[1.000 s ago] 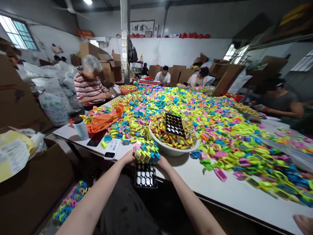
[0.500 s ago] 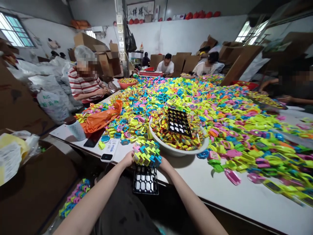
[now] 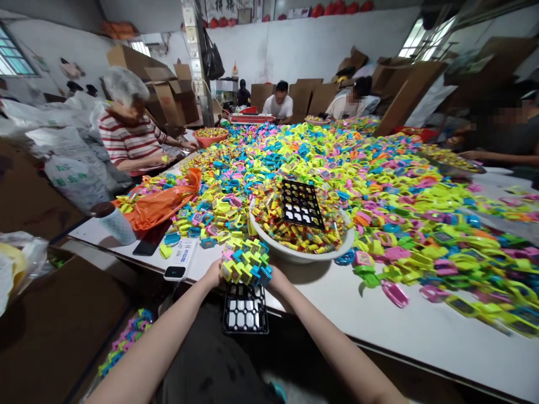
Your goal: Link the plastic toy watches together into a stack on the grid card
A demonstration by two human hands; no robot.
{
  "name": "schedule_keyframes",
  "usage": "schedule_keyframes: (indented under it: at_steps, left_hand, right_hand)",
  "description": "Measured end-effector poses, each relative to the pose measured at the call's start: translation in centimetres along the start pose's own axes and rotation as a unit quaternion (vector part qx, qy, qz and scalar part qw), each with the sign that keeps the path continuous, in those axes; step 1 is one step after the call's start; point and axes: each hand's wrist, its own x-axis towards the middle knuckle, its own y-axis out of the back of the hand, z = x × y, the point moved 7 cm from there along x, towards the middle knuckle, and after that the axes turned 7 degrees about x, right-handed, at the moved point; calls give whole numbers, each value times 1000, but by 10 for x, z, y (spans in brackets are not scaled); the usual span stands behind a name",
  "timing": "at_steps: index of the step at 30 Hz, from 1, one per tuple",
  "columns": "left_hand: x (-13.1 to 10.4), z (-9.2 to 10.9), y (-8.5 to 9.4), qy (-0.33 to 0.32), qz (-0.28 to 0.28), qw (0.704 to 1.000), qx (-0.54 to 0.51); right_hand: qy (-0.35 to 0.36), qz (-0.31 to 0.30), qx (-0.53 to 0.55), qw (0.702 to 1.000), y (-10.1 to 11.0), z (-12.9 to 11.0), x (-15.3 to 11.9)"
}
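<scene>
since the earlier frame, the hands (image 3: 191,145) of the striped-shirted co-worker (image 3: 128,137) have drawn apart in the head view. the person's left hand (image 3: 215,274) and right hand (image 3: 277,279) press a block of colourful plastic toys (image 3: 245,261) between them, above a black tray (image 3: 245,308) at the near edge of the worktop (image 3: 337,306), near a white bowl (image 3: 290,256).

The cluster (image 3: 245,262) is yellow, blue and pink, the lower tray (image 3: 245,331) black.
</scene>
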Motion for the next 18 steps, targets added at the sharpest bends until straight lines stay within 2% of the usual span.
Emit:
schedule_keyframes:
  at_steps: [2, 7, 12, 18]
  left_hand:
    - [-1, 2, 2, -5, -4, 1000, 6]
    - [-15, 22, 5, -56, -65, 996, -8]
    - [-24, 35, 17, -104, -15, 994, -17]
    - [-27, 35, 17, -125, -5, 989, 84]
  right_hand:
    - [3, -4, 8, 1000, 1, -2, -1]
    - [-1, 22, 21, 1000, 7, -5, -5]
    - [1, 42, -8, 999, 8, -13, -10]
    - [15, 54, -63, 996, 7, -4, -7]
